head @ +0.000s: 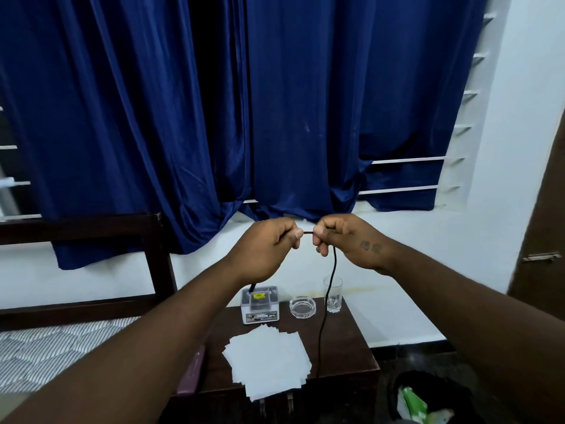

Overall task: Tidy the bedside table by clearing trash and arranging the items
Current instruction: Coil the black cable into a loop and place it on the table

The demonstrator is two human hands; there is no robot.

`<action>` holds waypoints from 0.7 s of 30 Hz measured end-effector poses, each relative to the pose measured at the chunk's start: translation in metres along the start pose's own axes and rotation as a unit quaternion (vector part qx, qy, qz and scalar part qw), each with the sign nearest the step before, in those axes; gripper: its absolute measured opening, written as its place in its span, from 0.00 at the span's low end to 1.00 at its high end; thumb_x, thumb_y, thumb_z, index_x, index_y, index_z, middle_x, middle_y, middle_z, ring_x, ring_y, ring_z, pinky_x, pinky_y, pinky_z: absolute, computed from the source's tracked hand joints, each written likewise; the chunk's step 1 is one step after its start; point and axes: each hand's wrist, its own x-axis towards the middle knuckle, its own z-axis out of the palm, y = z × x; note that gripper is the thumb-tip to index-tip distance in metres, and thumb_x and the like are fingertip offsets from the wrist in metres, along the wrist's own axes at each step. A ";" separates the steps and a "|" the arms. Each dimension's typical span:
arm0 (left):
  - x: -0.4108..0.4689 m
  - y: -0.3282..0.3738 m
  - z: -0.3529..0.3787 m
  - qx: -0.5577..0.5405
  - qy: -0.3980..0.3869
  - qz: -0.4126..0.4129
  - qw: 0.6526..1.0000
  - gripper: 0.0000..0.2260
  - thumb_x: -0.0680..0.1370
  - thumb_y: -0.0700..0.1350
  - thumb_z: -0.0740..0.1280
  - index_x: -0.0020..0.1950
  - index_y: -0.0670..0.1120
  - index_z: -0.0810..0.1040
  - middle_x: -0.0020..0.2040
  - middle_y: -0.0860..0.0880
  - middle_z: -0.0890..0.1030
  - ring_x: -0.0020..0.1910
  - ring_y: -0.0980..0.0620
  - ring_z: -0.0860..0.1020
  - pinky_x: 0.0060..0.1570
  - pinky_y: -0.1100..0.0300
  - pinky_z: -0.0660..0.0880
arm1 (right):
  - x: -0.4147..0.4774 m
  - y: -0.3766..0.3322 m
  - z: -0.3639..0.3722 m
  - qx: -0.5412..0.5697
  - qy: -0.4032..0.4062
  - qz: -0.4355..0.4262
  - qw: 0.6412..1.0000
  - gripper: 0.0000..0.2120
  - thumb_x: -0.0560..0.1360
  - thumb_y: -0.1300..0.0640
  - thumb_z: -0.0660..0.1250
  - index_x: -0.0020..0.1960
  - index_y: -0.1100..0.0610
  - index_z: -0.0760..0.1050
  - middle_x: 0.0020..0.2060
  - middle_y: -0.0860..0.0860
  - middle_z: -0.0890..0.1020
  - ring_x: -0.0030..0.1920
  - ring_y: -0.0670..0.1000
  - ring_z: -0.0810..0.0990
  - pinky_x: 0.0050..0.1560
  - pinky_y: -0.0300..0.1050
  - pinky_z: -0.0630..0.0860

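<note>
Both hands are raised above the dark wooden bedside table (351,350), pinching a thin black cable (326,301) between them. My left hand (269,246) and my right hand (348,240) each grip it, a short stretch taut between the fingertips. The cable hangs from my right hand down past the table's front edge; another end drops from my left hand toward a small white box (260,304). On the table lie a fanned stack of white papers (269,359), a glass ashtray (302,307) and a drinking glass (332,295).
A black bin (434,396) holding green and white trash stands on the floor at the table's right. A bed with a striped mattress (46,350) and dark frame is at the left. Blue curtains (244,117) hang behind. A brown door (544,240) is at the far right.
</note>
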 end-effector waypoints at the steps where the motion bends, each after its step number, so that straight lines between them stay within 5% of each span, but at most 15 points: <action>1: 0.000 0.000 0.000 0.003 0.000 -0.002 1.000 0.13 0.84 0.50 0.61 0.42 0.50 0.77 0.30 0.54 0.72 0.29 0.58 0.69 0.33 0.57 0.66 | -0.001 0.000 0.000 0.000 0.001 0.003 1.000 0.16 0.84 0.47 0.62 0.46 0.56 0.81 0.36 0.53 0.84 0.43 0.53 0.79 0.52 0.51 0.70; 4: 0.000 0.003 0.002 0.012 -0.003 0.003 1.000 0.13 0.84 0.49 0.61 0.42 0.48 0.78 0.31 0.54 0.74 0.30 0.58 0.71 0.34 0.57 0.66 | -0.001 -0.002 0.007 -0.012 -0.014 -0.013 1.000 0.15 0.83 0.48 0.62 0.43 0.48 0.83 0.42 0.58 0.86 0.49 0.57 0.83 0.56 0.53 0.75; 7: 0.000 0.003 0.003 0.007 -0.003 0.004 1.000 0.13 0.84 0.49 0.61 0.42 0.49 0.78 0.31 0.55 0.74 0.31 0.59 0.71 0.34 0.58 0.66 | 0.003 -0.002 0.010 -0.004 -0.011 -0.028 1.000 0.14 0.83 0.51 0.63 0.44 0.52 0.83 0.37 0.58 0.84 0.46 0.56 0.83 0.58 0.59 0.77; 16: -0.004 0.000 0.002 0.013 -0.002 -0.007 1.000 0.13 0.84 0.50 0.61 0.41 0.50 0.77 0.30 0.55 0.72 0.31 0.61 0.71 0.33 0.60 0.63 | 0.004 0.005 0.014 0.034 -0.019 -0.020 0.999 0.11 0.82 0.53 0.66 0.46 0.56 0.83 0.34 0.51 0.82 0.41 0.48 0.80 0.53 0.44 0.77; 21: -0.007 -0.003 -0.003 -0.009 -0.011 -0.031 0.999 0.13 0.84 0.51 0.61 0.41 0.52 0.77 0.30 0.58 0.74 0.31 0.61 0.71 0.35 0.60 0.64 | 0.002 0.010 0.002 0.032 0.028 -0.006 0.999 0.12 0.82 0.52 0.66 0.45 0.55 0.83 0.32 0.51 0.80 0.40 0.49 0.79 0.50 0.46 0.73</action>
